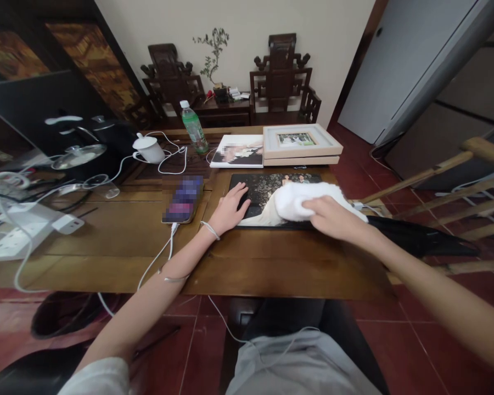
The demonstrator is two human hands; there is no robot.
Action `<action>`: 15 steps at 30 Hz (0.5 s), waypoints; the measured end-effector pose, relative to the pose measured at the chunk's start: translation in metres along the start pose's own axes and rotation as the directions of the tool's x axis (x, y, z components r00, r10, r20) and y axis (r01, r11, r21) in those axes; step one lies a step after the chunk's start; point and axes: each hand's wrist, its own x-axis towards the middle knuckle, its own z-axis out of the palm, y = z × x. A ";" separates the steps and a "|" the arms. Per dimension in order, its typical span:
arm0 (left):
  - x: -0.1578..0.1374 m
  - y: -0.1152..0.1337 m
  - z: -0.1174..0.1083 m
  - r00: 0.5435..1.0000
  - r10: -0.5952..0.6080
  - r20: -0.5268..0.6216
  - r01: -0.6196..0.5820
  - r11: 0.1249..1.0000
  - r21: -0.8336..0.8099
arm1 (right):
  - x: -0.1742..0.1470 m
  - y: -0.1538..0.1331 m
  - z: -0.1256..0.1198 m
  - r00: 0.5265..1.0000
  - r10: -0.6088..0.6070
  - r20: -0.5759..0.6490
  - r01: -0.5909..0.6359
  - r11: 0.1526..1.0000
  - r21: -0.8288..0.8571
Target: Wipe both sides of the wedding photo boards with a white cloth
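Observation:
A dark photo panel (260,193) lies flat on the wooden table, showing people and a long white dress. My left hand (230,209) rests over its left edge, fingers spread and holding nothing. Gripped in my right hand (328,218) is a white fluffy cloth (290,198), which sits on the panel's right part and hides some of the picture. Just behind the panel are a white-edged photo print (242,147) and a light wooden picture frame (333,144), stacked on another frame.
Left of my left hand lies a phone (185,198) on a charging cable. Behind it stand a green-labelled bottle (195,131) and a lidded white cup (149,149). A power strip (14,233) and tangled cables occupy the table's left end. A wooden chair (420,175) stands at right.

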 end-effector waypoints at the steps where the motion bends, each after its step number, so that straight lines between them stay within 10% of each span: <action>1: 0.000 0.000 0.000 1.000 0.001 0.002 -0.001 1.000 -0.001 | 0.017 0.005 -0.003 1.000 -0.006 -0.021 0.006 1.000 0.001; 9: 0.000 -0.003 -0.001 1.000 0.005 0.012 -0.005 1.000 0.000 | 0.117 0.037 -0.021 0.996 0.038 -0.077 -0.040 0.999 -0.021; 15: 0.000 -0.002 0.000 1.000 0.008 -0.002 -0.008 1.000 -0.003 | 0.081 0.015 -0.008 0.995 0.034 -0.094 -0.038 0.998 -0.041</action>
